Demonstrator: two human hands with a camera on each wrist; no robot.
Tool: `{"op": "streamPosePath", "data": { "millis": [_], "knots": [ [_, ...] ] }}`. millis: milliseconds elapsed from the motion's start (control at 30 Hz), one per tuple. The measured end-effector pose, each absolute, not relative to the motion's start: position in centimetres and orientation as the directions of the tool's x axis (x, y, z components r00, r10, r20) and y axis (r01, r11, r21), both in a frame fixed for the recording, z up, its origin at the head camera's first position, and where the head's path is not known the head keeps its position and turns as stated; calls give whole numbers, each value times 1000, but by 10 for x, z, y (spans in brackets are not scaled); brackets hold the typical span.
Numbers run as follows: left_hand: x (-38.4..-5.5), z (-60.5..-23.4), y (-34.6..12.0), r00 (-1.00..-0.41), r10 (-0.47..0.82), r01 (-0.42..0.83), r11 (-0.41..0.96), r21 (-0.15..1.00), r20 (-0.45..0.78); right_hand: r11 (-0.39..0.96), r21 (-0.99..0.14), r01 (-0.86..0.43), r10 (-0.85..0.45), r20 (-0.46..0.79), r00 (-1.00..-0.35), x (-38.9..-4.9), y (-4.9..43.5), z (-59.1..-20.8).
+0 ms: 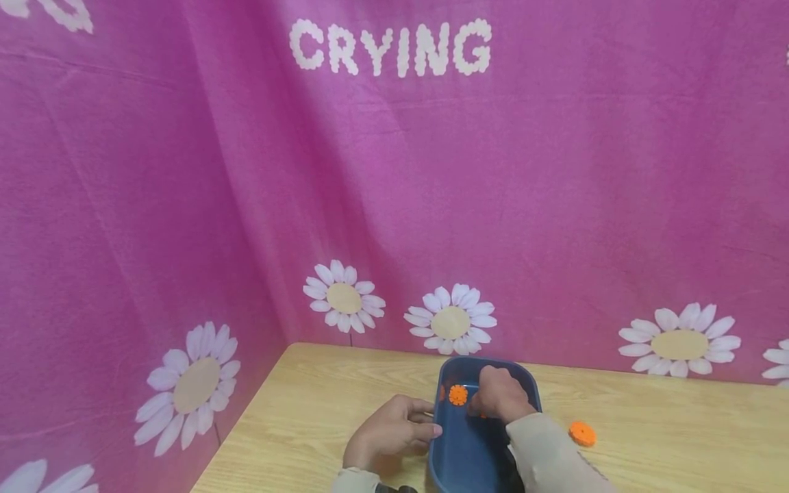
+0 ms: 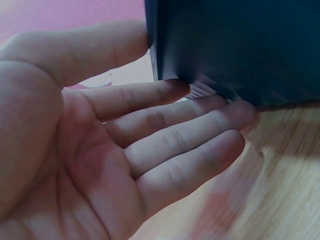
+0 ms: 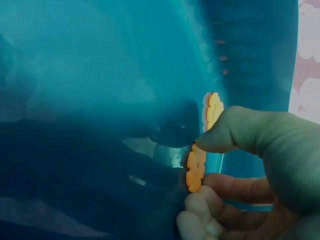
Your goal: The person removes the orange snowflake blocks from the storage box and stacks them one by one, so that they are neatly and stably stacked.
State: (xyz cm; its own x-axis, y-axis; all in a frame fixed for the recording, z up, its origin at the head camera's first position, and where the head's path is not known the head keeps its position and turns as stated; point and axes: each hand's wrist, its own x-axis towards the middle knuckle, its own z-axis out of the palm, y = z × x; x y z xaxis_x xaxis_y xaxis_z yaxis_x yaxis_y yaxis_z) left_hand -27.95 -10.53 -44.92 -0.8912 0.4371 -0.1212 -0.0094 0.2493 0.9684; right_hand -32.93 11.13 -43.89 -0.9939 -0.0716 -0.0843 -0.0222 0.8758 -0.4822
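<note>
My right hand reaches down inside a dark blue rectangular bin. Between its thumb and fingertips it pinches an orange notched disc, close to the bin's floor. A second orange notched disc lies in the bin, to the left of that hand; the right wrist view has it just beyond the thumb. My left hand is at the bin's left side, its thumb at the wall. In the left wrist view its fingers extend nearly straight toward the lower part of the wall.
Right of the bin, another orange disc lies on the light wood table. A pink cloth with white daisies and lettering hangs behind the table and along its left side.
</note>
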Motion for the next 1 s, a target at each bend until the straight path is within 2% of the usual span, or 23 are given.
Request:
{"op": "streamPosePath", "data": {
  "millis": [267,500,767,1000],
  "knots": [
    [-280,-446,-103,-892,431,-19,259,966,-133,893,-448,-29,-66,-65,-996,-331,114,-436],
    [-281,-443,-102,-891,437,0,265,964,-120,884,-468,-13,-62,-90,-994,-329,115,-430],
    [-280,-445,-104,-895,426,-15,260,965,-129,882,-470,-43,-80,-60,-995,-329,116,-425],
    [-279,-446,-104,-892,426,-44,259,965,-154,880,-475,-17,-61,-78,-995,-325,115,-422]
  ]
}}
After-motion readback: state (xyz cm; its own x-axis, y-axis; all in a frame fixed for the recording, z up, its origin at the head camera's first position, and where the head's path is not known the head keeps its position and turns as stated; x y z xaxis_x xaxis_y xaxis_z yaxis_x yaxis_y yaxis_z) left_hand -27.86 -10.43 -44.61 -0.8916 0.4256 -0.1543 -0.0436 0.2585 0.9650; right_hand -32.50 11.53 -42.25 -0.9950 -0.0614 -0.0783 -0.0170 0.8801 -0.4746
